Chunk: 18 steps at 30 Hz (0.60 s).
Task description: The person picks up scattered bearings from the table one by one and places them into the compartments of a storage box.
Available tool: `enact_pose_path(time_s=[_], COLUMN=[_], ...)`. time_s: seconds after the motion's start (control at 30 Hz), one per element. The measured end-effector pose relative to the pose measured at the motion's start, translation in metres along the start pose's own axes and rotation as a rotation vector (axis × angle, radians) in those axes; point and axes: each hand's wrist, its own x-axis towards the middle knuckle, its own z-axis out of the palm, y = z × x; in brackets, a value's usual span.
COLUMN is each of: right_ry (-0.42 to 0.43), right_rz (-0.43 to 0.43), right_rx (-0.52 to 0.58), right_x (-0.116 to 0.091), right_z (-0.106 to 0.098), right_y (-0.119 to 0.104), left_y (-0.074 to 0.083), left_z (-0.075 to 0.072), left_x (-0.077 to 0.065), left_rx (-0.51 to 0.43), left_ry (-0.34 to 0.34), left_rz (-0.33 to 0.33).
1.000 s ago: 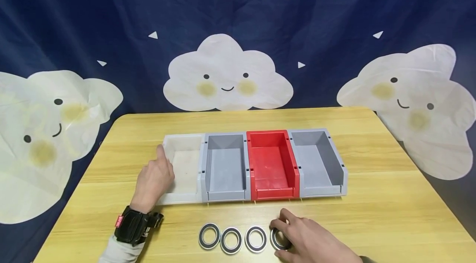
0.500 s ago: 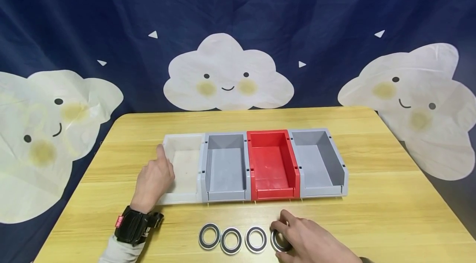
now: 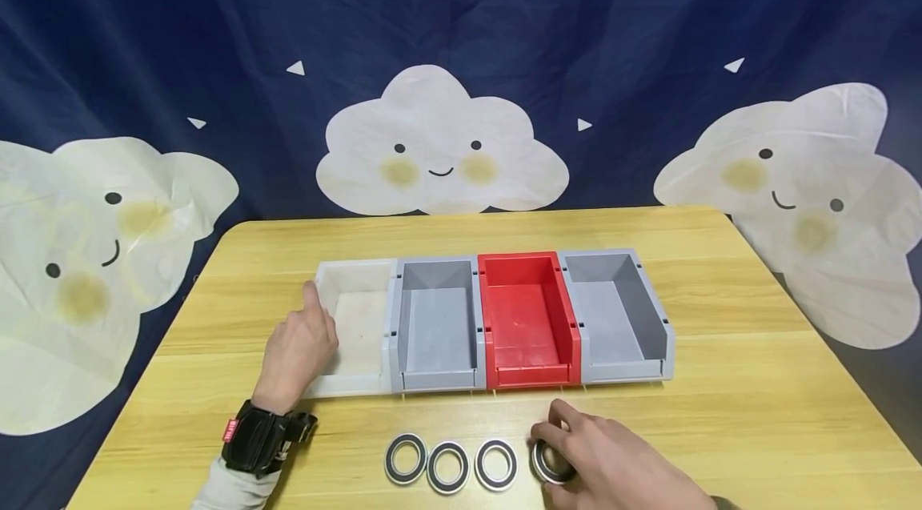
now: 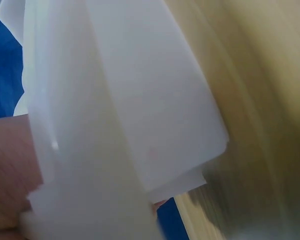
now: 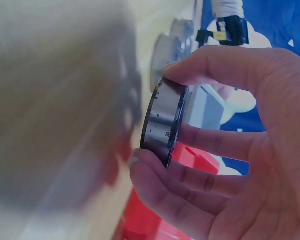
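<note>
In the head view, my left hand (image 3: 298, 350) grips the left wall of the white bin (image 3: 360, 330). The left wrist view shows that translucent wall (image 4: 155, 100) close up, hiding most of the fingers. My right hand (image 3: 601, 454) pinches a ball bearing (image 3: 549, 463) by its outer rim at the front of the table. From the right wrist, thumb and fingertips sit on opposite sides of the bearing's steel rim (image 5: 162, 122). To its left lie three more bearings: one nearest (image 3: 496, 464), one in the middle (image 3: 448, 467) and one farthest left (image 3: 406, 459).
Right of the white bin, joined in one row, stand a grey bin (image 3: 439, 326), a red bin (image 3: 526, 322) and another grey bin (image 3: 608, 318). The wooden table (image 3: 749, 414) extends past the row on both sides. A dark blue cloud-print curtain (image 3: 619, 30) hangs behind.
My right hand has shifted slightly right with the bearing, widening the gap to the neighbouring one. My left hand, the bins and the other bearings have stayed put.
</note>
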Motion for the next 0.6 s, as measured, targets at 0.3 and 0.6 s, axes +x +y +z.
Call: enact_pose_path(time_s=[0.3, 0.6], right_ry=[0.149, 0.542], right_rz=[-0.023, -0.191], right_rx=[-0.057, -0.194], right_x=[-0.01, -0.017], right_z=[-0.028, -0.049], right_y=[-0.004, 0.004], left_y=[-0.002, -0.002], left_z=[-0.003, -0.001], left_x=[0.001, 0.0], left_rx=[0.001, -0.013], left_ry=[-0.007, -0.031], left_rz=[-0.002, -0.002])
